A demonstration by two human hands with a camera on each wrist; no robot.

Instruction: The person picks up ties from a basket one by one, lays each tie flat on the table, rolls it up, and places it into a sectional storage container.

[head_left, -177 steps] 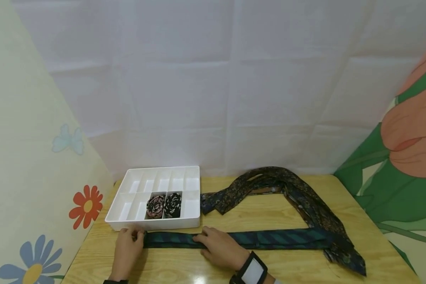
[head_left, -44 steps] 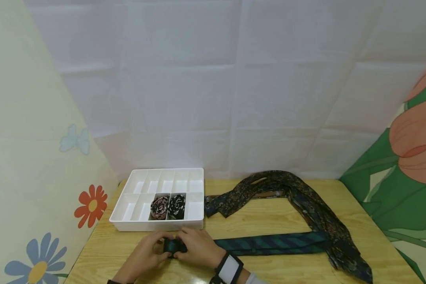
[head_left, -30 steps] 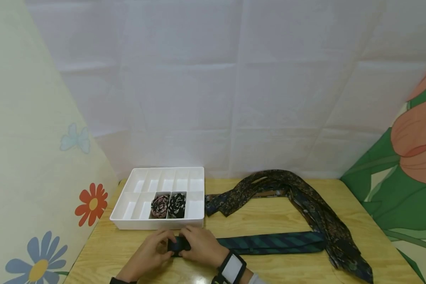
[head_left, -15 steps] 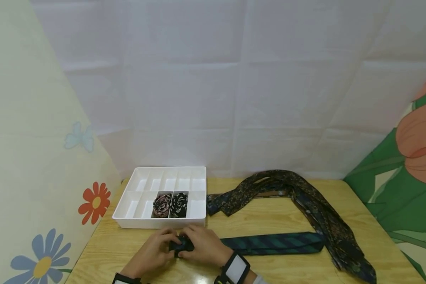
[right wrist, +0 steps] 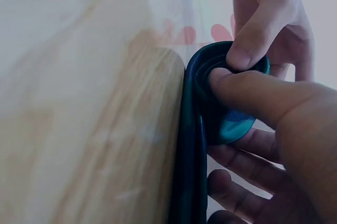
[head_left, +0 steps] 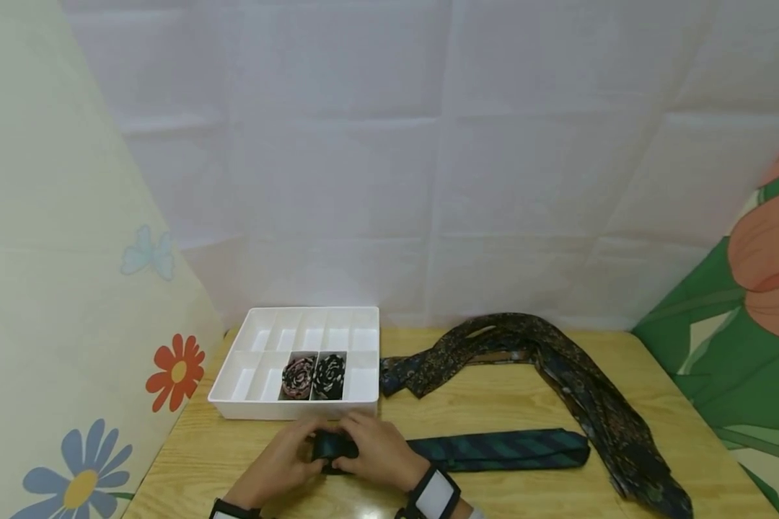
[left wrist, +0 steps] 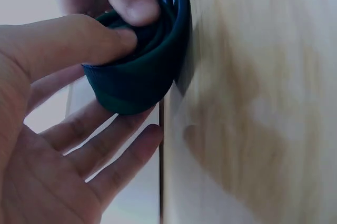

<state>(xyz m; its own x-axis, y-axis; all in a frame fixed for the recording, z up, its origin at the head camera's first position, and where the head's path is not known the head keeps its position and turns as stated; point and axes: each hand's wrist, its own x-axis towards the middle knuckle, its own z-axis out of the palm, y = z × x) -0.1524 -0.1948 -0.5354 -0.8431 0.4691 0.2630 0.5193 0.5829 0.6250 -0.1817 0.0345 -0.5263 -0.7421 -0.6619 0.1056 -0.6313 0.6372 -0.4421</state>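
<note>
A dark green and navy striped necktie (head_left: 500,450) lies along the front of the table, its left end wound into a roll (left wrist: 131,84). My left hand (head_left: 282,461) grips the roll from the left, thumb on its coiled edge and fingers round the far side. From the right, my right hand (head_left: 379,454) pinches the same roll, its thumb (right wrist: 253,90) pressed on the coil. Both thumbs sit close together on the layers in the wrist views. The unrolled part runs flat to the right, its tip just left of dark patterned neckties (head_left: 597,393).
Behind my hands stands a white divided tray (head_left: 234,409) holding two rolled neckties, one pinkish (head_left: 298,378) and one black and white (head_left: 329,376). The dark patterned neckties curve across the back right of the wooden table (head_left: 480,404). A white sheet (head_left: 337,180) hangs behind.
The striped necktie lay flat at first; its left part is now wound up between both hands. The roll has crept right, and the tie's right tip has slid left, off the patterned neckties.
</note>
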